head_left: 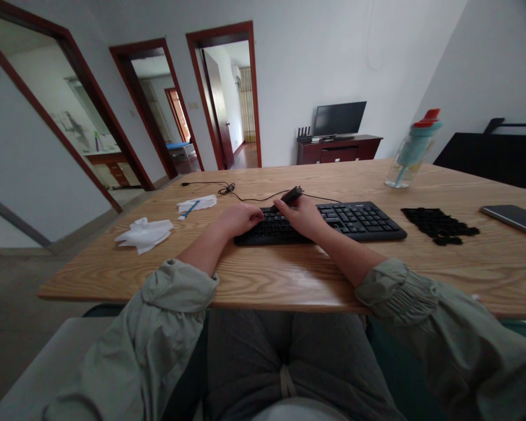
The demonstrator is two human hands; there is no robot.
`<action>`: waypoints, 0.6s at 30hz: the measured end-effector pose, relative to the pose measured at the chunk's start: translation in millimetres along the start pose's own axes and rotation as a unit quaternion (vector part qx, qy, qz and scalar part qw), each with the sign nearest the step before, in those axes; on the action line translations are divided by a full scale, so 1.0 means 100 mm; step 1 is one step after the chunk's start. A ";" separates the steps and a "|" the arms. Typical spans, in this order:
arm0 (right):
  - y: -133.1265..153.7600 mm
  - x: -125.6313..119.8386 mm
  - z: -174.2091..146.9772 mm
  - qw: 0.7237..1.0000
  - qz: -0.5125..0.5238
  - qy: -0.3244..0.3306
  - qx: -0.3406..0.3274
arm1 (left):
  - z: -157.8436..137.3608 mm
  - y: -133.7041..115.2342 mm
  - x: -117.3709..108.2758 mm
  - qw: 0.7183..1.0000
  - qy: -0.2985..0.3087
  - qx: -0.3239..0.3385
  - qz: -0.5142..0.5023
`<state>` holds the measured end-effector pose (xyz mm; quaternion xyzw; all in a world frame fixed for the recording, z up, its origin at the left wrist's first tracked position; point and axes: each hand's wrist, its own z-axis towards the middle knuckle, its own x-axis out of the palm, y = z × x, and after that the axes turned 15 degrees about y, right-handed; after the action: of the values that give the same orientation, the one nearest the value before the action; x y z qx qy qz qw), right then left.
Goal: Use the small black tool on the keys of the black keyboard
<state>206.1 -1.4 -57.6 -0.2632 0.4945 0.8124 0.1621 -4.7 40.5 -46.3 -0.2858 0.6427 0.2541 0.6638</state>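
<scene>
Gripping one dark tool (288,197), the right hand (304,217) meets the curled, empty left hand (241,219) on one keyboard (359,221).

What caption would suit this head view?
Left hand rests on black keyboard; right hand holds a dark tool over its keys.

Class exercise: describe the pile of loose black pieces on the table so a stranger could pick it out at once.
Start at the long wooden table and find the black keyboard at its middle. Just right of it, before the dark phone, lies the pile of loose black pieces. Unlike its flat, single neighbours, it is a scattered heap of small bits.
</scene>
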 end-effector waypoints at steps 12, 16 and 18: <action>-0.11 0.12 0.08 0.998 -0.041 -0.047 -0.018 | 0.01 0.00 0.02 0.998 0.014 -0.023 -0.051; -0.07 0.08 0.05 0.998 -0.044 -0.030 -0.029 | 0.02 0.01 0.03 0.999 0.018 -0.011 -0.047; -0.03 0.02 0.01 0.998 -0.045 -0.005 -0.043 | 0.02 0.00 0.02 0.999 0.018 -0.005 -0.029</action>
<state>205.8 1.4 -60.6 -0.2882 0.4461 0.8258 0.1898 -2.9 41.7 -48.8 -0.3122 0.6450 0.2325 0.6576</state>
